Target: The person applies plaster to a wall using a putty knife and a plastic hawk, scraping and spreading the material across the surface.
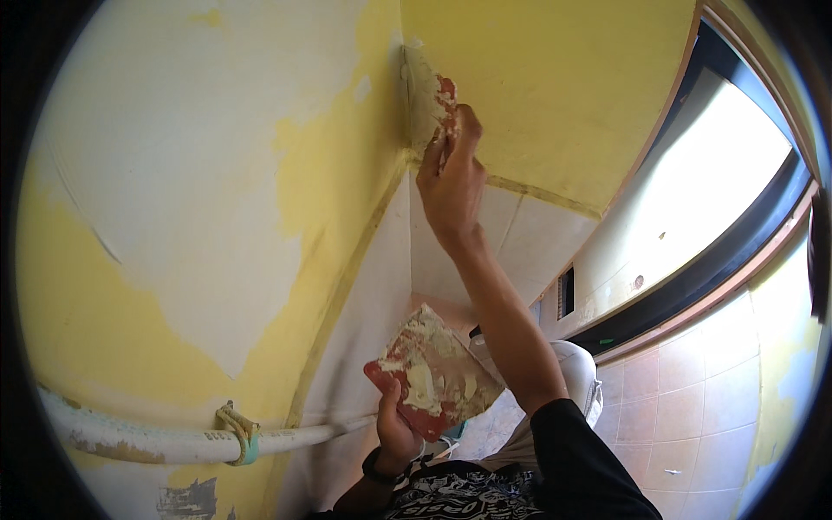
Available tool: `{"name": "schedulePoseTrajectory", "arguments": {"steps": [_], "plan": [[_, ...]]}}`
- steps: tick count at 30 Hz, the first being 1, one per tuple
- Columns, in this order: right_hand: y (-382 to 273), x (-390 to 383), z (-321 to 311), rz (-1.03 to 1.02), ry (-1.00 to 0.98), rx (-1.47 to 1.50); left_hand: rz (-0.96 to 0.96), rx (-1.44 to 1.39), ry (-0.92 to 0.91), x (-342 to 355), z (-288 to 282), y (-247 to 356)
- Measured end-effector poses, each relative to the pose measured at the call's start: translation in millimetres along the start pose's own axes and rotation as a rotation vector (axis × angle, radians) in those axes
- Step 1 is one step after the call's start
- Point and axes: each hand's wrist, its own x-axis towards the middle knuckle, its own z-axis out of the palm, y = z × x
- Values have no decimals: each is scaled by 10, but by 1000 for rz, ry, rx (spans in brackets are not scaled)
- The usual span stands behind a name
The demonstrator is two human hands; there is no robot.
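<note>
My right hand reaches up to the wall corner, its fingers closed round the red, putty-smeared grip of a putty knife. The pale blade stands upright, its left edge at the corner where the two yellow walls meet; whether it touches cannot be made out. Lower down, in front of my body, my left hand grips a wide red putty spatula. Its broad face is turned up and tilted, coated with cream putty in a thick lump and dried smears. My left thumb lies on the red edge.
The left wall is yellow with a large whitish patch. A white pipe with a clamp runs along it low down. White tiles cover the wall below the corner. At right stands a dark-framed doorway with a bright white panel.
</note>
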Motion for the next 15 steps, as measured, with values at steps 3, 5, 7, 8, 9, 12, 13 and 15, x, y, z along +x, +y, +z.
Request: {"name": "schedulePoseTrajectory", "arguments": {"steps": [3, 5, 7, 8, 9, 12, 13, 15], "plan": [[-127, 107, 228, -257, 31, -42, -30, -56, 51, -19, 42, 39], [-206, 252, 372, -246, 28, 13, -59, -25, 60, -46, 89, 70], [-217, 350, 333, -167, -3, 137, -70, 22, 69, -27, 126, 81], [-180, 331, 268, -166, 0, 135, -72, 25, 68, -40, 176, 115], [-114, 264, 186, -136, -12, 224, -82, -8, 68, -68, 246, 161], [34, 160, -106, -5, 7, 280, -68, -39, 63, -66, 207, 165], [7, 191, -220, 107, 39, 233, -63, -38, 62, -58, 181, 144], [-25, 413, -273, 92, 92, 213, -41, 21, 74, -33, 160, 130]]}}
